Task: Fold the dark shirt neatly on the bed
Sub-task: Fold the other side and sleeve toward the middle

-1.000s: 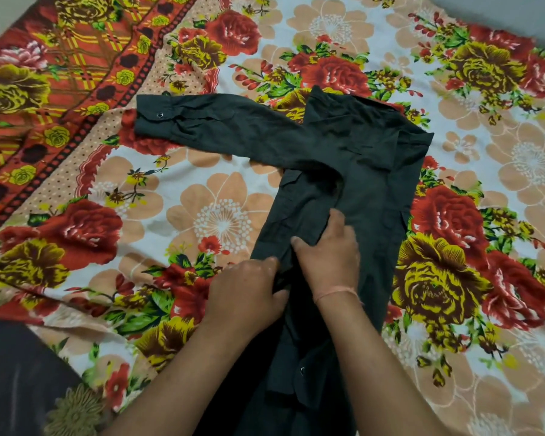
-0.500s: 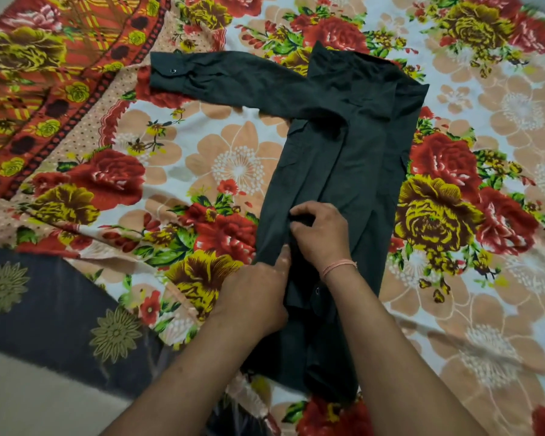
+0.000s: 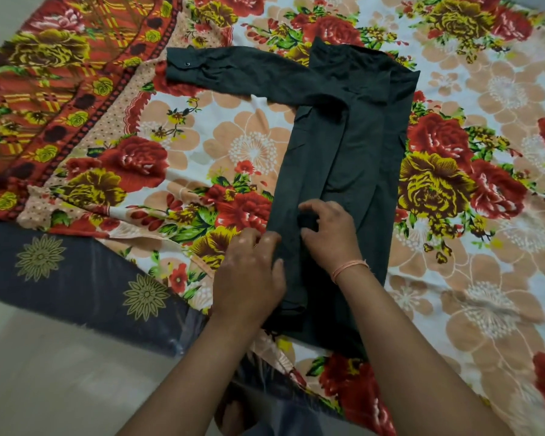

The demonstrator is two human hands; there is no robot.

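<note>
The dark shirt (image 3: 353, 146) lies on the flowered bed sheet (image 3: 252, 146), folded into a long narrow strip running toward me. One sleeve (image 3: 233, 70) sticks out to the left at the far end, its cuff button showing. My left hand (image 3: 249, 272) rests on the shirt's left edge near the bottom hem, fingers bent on the cloth. My right hand (image 3: 328, 231) sits on the middle of the strip, its fingers curled and pinching a small fold of dark fabric. A thin orange thread circles my right wrist.
The bed edge runs diagonally at the lower left, where a dark blue mattress side (image 3: 76, 278) with gold flower prints shows. Pale floor (image 3: 60, 372) lies below it. A red-and-yellow patterned border (image 3: 60, 73) covers the sheet's far left.
The view has pulled back and down, so more of the bed edge and floor shows. My hands have slid toward the shirt's lower end, and the right fingers have curled onto the fabric.
</note>
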